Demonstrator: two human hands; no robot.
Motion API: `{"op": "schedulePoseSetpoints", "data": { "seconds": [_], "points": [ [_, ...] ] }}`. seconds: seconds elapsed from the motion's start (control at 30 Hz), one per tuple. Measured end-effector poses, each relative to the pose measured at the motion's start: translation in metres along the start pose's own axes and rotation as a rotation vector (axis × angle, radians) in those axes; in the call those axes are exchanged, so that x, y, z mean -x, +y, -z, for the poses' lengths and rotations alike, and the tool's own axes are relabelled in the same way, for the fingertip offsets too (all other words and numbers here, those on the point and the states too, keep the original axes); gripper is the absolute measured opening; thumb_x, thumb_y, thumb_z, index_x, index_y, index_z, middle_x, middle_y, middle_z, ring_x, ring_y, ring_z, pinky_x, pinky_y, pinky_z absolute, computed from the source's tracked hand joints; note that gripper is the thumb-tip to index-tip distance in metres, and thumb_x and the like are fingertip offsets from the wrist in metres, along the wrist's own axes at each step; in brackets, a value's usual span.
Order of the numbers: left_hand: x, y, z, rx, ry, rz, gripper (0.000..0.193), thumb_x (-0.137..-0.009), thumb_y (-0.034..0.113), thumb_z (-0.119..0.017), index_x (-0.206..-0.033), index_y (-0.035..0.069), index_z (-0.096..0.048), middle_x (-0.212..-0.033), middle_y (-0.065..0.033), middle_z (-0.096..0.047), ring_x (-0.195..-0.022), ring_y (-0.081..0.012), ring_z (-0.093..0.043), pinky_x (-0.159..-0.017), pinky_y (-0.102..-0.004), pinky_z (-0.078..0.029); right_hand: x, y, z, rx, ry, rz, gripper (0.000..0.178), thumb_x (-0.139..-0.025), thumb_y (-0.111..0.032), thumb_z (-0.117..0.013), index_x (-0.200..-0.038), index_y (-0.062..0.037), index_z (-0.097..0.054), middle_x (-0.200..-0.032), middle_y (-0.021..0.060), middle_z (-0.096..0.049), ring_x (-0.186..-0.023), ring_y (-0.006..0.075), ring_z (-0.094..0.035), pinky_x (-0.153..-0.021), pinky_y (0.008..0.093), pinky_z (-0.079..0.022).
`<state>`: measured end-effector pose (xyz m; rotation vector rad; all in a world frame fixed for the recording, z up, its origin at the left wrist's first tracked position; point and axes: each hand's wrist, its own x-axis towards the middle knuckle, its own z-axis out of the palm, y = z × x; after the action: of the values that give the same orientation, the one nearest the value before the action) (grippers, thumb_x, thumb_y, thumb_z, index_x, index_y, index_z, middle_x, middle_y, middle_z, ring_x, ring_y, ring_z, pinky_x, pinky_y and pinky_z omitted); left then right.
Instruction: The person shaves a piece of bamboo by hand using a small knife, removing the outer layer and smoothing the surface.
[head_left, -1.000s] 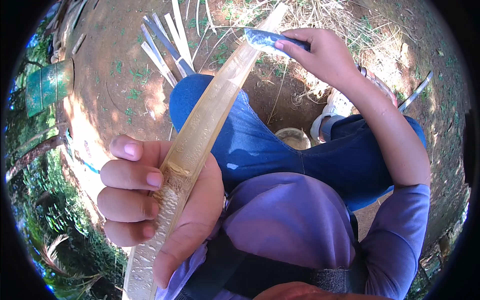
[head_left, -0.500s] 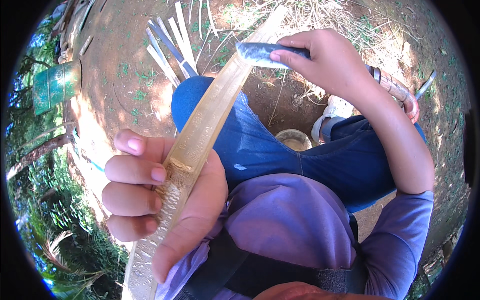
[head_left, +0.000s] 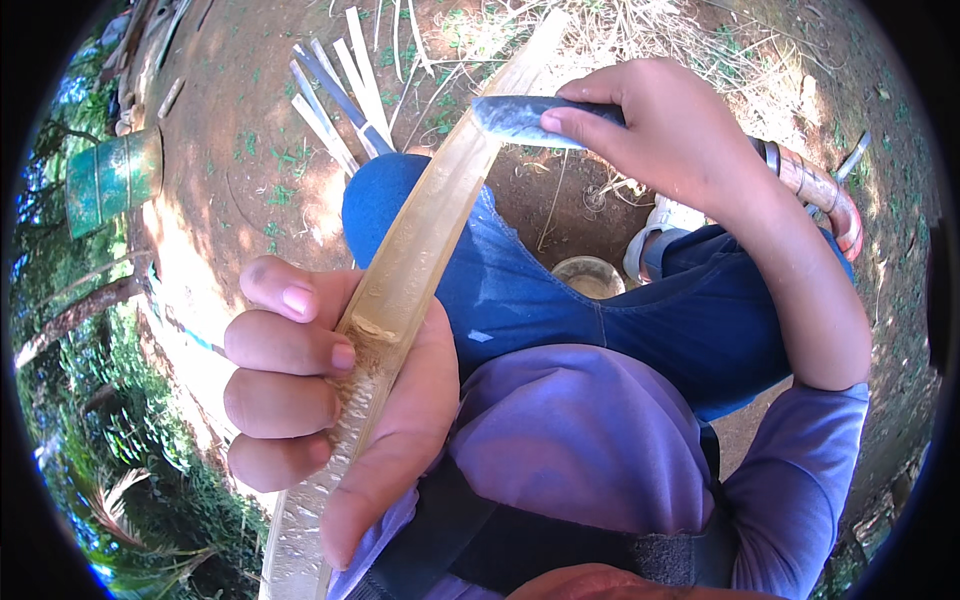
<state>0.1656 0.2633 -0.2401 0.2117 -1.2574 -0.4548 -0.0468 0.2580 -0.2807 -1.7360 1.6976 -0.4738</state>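
Observation:
My left hand (head_left: 400, 400) is closed round a long, pale split bamboo strip (head_left: 425, 230), fingers curled over one edge and thumb along the other. The strip slants up and away past my left knee; a node with rough fibres shows beside my fingers. My right hand (head_left: 670, 130) grips a knife by its grey blade (head_left: 520, 118), whose tip end lies across the far part of the strip. Beyond my right forearm a curved wooden handle (head_left: 805, 180) with metal bands appears to belong to this knife. My hand and forearm hide the join.
Several split bamboo pieces (head_left: 345, 95) lie beyond my left knee. Thin shavings (head_left: 690, 40) cover the ground ahead. A round bowl-like container (head_left: 590, 275) sits between my legs. A green drum (head_left: 115, 180) stands left, and a metal piece (head_left: 853, 157) shows at right.
My left hand and the near part of the strip have shifted slightly right. The knife and my right hand have come a little nearer along the strip.

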Motion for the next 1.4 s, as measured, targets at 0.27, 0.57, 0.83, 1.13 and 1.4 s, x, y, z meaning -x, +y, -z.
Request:
{"op": "schedulePoseSetpoints", "data": {
  "seconds": [0.27, 0.57, 0.83, 1.13, 1.4],
  "points": [
    [0.0, -0.001, -0.007, -0.153, -0.015, -0.056, 0.057, -0.095, 0.077, -0.049, -0.082, 0.023, -0.034, -0.072, 0.0075, -0.026, -0.069, -0.012, -0.031, -0.08, -0.0363, -0.033, 0.005, 0.009, -0.001, -0.131, 0.039, 0.058, 0.039, -0.093, -0.042, -0.068, -0.099, -0.0064, -0.081, -0.08, 0.0177, -0.073, -0.077, 0.0351, -0.071, -0.072, 0.0451, -0.055],
    [0.003, 0.006, -0.013, -0.065, -0.067, 0.0, 0.059, -0.096, 0.078, -0.044, -0.08, 0.023, -0.03, -0.071, 0.0074, -0.023, -0.067, -0.0118, -0.026, -0.075, -0.0345, -0.031, -0.022, 0.047, -0.011, 0.026, 0.086, -0.03, 0.038, -0.095, -0.045, -0.07, -0.107, -0.0108, -0.081, -0.079, 0.0113, -0.074, -0.067, 0.0247, -0.069, -0.064, 0.0387, -0.052],
    [-0.032, -0.006, -0.042, -0.283, 0.154, -0.24, 0.067, -0.091, 0.088, -0.031, -0.077, 0.022, -0.029, -0.068, 0.0065, -0.02, -0.064, -0.0113, -0.026, -0.07, -0.0326, -0.031, -0.055, 0.041, -0.012, 0.029, 0.377, -0.009, 0.043, -0.095, -0.051, -0.066, -0.113, -0.0157, -0.08, -0.088, 0.01, -0.077, -0.078, 0.0284, -0.073, -0.073, 0.0422, -0.058],
    [0.027, -0.018, -0.006, -0.388, -0.533, -0.012, 0.06, -0.092, 0.075, -0.051, -0.093, 0.018, -0.031, -0.079, 0.0002, -0.034, -0.07, -0.0172, -0.038, -0.073, -0.0372, -0.04, -0.082, 0.042, -0.014, 0.03, 0.269, -0.057, 0.034, -0.093, -0.021, -0.067, -0.122, -0.0052, -0.072, -0.085, 0.0099, -0.074, -0.076, 0.0212, -0.071, -0.072, 0.0361, -0.056],
    [0.063, -0.018, 0.013, -0.058, -0.599, 0.077, 0.056, -0.087, 0.063, -0.069, -0.101, 0.018, -0.038, -0.086, -0.0032, -0.045, -0.075, -0.0217, -0.044, -0.067, -0.0403, -0.043, -0.063, 0.061, -0.046, 0.206, 0.072, -0.101, 0.036, -0.101, -0.045, -0.058, -0.113, -0.0191, -0.08, -0.085, 0.0093, -0.075, -0.08, 0.029, -0.073, -0.076, 0.0445, -0.058]
  ]
}}
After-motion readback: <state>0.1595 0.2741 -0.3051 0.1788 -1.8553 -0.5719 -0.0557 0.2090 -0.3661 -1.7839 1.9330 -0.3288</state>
